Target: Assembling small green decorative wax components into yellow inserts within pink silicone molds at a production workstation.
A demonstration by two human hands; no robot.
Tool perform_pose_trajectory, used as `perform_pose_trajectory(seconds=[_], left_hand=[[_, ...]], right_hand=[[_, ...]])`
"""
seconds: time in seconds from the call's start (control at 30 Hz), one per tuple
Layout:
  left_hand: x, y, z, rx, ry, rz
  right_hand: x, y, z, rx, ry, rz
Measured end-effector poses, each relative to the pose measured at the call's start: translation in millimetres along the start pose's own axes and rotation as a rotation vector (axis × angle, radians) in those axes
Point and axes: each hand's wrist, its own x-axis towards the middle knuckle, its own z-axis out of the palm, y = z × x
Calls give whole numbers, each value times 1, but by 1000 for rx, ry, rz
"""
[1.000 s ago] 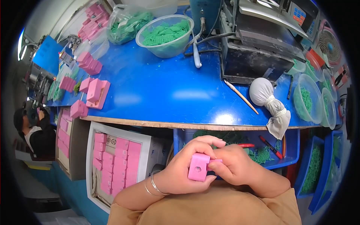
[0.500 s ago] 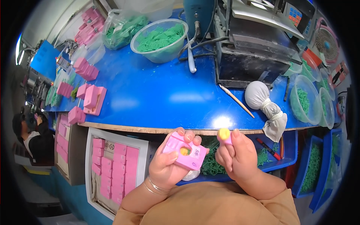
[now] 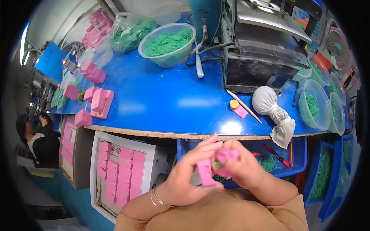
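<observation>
Over the open drawer and close to my body, a pink block mould is between my hands. My left hand is closed round its left side and underside. My right hand pinches pink material at its upper right, blurred by motion. Something green and yellow shows in the mould's opening, too small to make out. A pink plug with a round yellow end lies on the blue tabletop, beside a wooden-handled brush-like tool. To its right rests a tied white cloth pouch.
Below the table edge, a blue drawer holds green pieces and a red-black marker. A box of pink moulds stands at left. Pink moulds, a bowl of green pieces and a black machine stand on the table.
The yellow-ended plug has left my right hand and lies on the table beside the wooden tool. My right hand has moved left onto the mould, which my left hand has turned.
</observation>
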Motion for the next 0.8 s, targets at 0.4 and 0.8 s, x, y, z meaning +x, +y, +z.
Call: perform_pose_trajectory(seconds=[0.4,0.8], left_hand=[[-7,2,-8,-639,-382,-834],[0,-13,-4,-1121,370,-495]], right_hand=[[-1,-50,20,-1147,-167,-619],[-8,-17,29,-1255,-234,-700]])
